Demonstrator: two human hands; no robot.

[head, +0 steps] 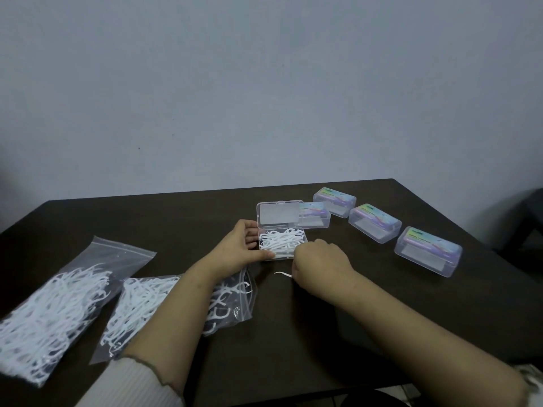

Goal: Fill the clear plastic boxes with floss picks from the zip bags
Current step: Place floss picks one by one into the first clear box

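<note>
The open clear box sits near the middle of the dark table, its lid tipped back, and a loose tangle of white floss picks fills much of its tray. The left hand holds the box's left end, thumb along the near edge and fingers against the far corner. The right hand hovers at the box's right near corner with fingers curled downward; whether it pinches any pick cannot be told. One stray pick lies on the table just in front of the box, beside the right hand. Under the left forearm lies an opened zip bag of picks, with a second zip bag further left. Four closed boxes with colourful labels stand in a row to the right.
</note>
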